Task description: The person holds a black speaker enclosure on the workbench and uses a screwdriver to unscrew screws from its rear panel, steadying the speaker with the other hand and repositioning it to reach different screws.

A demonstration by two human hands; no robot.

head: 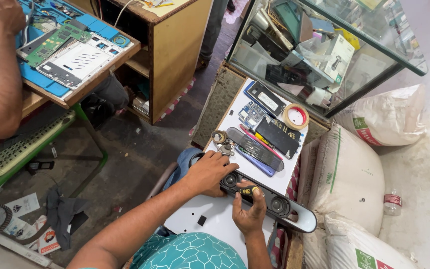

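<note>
Left arm stretched forward from lower left, forearm bare, wrist straight. Left hand [209,173] palm down, fingers curled and pressing flat, thumb tucked toward the body. Right hand [249,211] closer in, forearm rising almost straight up the view, back of hand showing, fingers bunched in a pinch at the top, thumb folded alongside. Both hands near each other, not touching

Both hands, left hand [209,172] and right hand [249,211], work a screwdriver [249,190] on a speaker bar [274,204].
</note>
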